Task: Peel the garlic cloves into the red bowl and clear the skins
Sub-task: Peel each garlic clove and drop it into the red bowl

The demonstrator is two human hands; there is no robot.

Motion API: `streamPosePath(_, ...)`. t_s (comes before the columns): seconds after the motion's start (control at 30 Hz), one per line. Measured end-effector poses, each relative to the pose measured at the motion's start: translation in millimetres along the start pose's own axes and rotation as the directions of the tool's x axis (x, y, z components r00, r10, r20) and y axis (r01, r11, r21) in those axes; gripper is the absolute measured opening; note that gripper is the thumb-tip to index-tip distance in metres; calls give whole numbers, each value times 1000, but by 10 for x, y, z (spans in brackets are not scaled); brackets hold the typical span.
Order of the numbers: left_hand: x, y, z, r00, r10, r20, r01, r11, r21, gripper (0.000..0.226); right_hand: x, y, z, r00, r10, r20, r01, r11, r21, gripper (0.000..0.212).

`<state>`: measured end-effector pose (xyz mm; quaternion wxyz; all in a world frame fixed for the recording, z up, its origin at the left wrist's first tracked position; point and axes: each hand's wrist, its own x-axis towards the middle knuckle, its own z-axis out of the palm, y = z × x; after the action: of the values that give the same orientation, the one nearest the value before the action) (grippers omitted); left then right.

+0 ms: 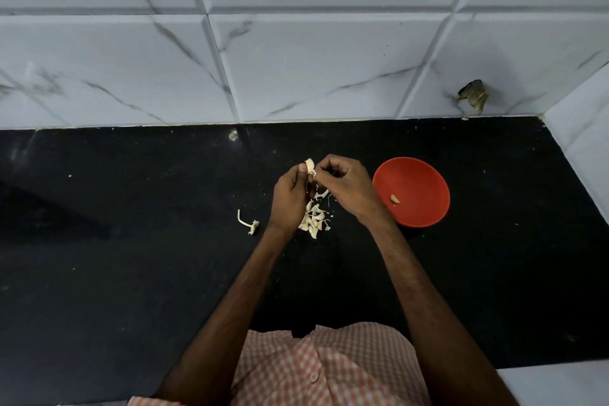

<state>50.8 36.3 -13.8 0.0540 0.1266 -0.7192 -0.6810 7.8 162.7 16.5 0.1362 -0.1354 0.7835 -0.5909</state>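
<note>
Peeling is the step in hand, and it looks early in the task: just left of the red bowl (425, 175) the two hands meet over the black countertop (131, 257). The left hand (291, 194) grips a garlic clove (309, 165) with its fingers curled round it, and the right hand (346, 184) pinches at the clove's lower end, where the skin seems to be coming away. One peeled clove (394, 198) lies in the bowl. The next move probably calls for stripping the rest of the skin, then carrying the bare clove a short way right and dropping it into the bowl. Left of the bowl, under the hands, lies a pale heap (314, 217); which bits are unpeeled cloves and which are skins is hard to tell. Farther left of the bowl lies a garlic stem (247, 222). Nothing stands between hands and bowl; the loose scraps will need gathering later. Behind the bowl rises a marbled tile wall (329, 59).
</note>
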Motion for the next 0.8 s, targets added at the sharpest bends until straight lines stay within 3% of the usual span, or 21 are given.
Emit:
streamPosePath(0.33, -45, 76, 25, 994, 20, -109, -23, 999, -30, 40, -7, 12, -41, 996, 24, 90, -22, 999, -28, 19)
streamPosePath(0.4, -42, 79, 2, 991, 29, -132, -30, 1000, -7, 41, -8, 44, -92, 996, 66, 57, -63, 997, -44, 22)
streamPosePath(0.5, -36, 59, -16, 990, 68, -122, -59, 995, 79, 41, -10, 99, -172, 998, 52, -35, -58, 977, -205, 28)
streamPosePath(0.6, -43, 25, -23, 993, 81, -86, -69, 988, 135, 39, -7, 129, -168, 994, -21, -105, -13, 949, -315, 14)
streamPosePath(0.63, -44, 15, -25, 993, 85, -77, -72, 985, 154, 38, -8, 122, -156, 992, -31, -122, -3, 963, -269, 6)
streamPosePath(0.73, -40, 18, -19, 993, 103, -64, -86, 970, 229, 36, 0, 90, -139, 990, -40, -134, 40, 999, -2, 23)
streamPosePath(0.8, -39, 36, -26, 990, 130, -59, -110, 956, 271, 35, 3, 55, -121, 997, -32, -74, 41, 992, 121, 21)
